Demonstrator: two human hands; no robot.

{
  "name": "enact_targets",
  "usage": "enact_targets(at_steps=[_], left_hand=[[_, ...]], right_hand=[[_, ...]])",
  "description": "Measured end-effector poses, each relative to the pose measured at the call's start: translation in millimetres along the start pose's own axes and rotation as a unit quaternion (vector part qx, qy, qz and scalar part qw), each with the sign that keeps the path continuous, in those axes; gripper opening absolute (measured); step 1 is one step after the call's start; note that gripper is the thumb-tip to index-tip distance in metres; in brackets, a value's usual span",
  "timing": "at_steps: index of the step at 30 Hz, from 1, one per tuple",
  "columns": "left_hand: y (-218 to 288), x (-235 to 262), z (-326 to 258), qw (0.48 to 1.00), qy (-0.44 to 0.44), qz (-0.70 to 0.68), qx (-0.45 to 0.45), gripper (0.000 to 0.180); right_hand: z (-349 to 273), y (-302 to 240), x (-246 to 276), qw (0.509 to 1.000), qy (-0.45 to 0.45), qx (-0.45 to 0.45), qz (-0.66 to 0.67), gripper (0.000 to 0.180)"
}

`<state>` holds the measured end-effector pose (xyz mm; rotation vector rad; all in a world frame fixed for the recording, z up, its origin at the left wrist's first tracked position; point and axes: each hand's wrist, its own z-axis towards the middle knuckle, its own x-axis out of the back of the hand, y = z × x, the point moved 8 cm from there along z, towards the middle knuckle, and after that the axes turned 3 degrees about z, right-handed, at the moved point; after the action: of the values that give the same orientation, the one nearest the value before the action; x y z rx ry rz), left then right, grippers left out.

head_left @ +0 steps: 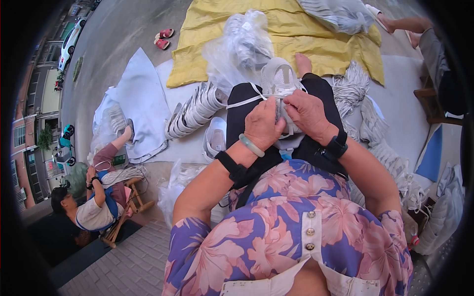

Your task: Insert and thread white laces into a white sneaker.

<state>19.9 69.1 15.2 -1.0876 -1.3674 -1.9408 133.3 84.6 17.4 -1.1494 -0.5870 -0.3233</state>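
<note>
A pale sneaker (278,74) rests on my lap between my knees, toe pointing away from me. A white shoelace (242,102) runs out from its front to the left. My left hand (261,123) is closed at the shoe's left side, fingers pinching the lace. From the right, my right hand (307,113) meets it over the lacing, thumb and fingers pinched on the lace too. My hands cover much of the shoe's tongue and heel. Beside my left knee lies another white shoe (216,138), next to a long row of nested shoe uppers (195,112).
Bundled white laces (351,91) lie right of my knee. Ahead, a plastic bag (247,39) rests on a yellow sheet (197,49). Red sandals (164,38) sit beyond. A person (101,209) sits at left; another person's legs (405,24) show at far right, near a wooden stool (434,106).
</note>
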Motion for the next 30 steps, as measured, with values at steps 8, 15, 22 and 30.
enact_targets(at_steps=[8, 15, 22, 30], left_hand=[[-30.6, 0.1, 4.3, 0.985, 0.027, -0.166, 0.047, 0.029], [-23.5, -2.7, 7.4, 0.987, 0.03, -0.158, 0.017, 0.035], [-7.0, -2.8, -3.2, 0.997, 0.071, -0.005, -0.034, 0.028], [1.9, -4.7, -5.5, 0.995, 0.088, 0.014, -0.04, 0.025]], right_hand=[[10.0, -4.1, -22.4, 0.993, -0.025, 0.035, -0.107, 0.008], [14.0, -6.6, -29.4, 0.976, -0.084, 0.026, -0.198, 0.005], [-52.2, 15.9, 53.8, 0.977, -0.102, -0.026, -0.186, 0.009], [-296.2, 222.0, 235.1, 0.826, -0.111, -0.352, -0.425, 0.015]])
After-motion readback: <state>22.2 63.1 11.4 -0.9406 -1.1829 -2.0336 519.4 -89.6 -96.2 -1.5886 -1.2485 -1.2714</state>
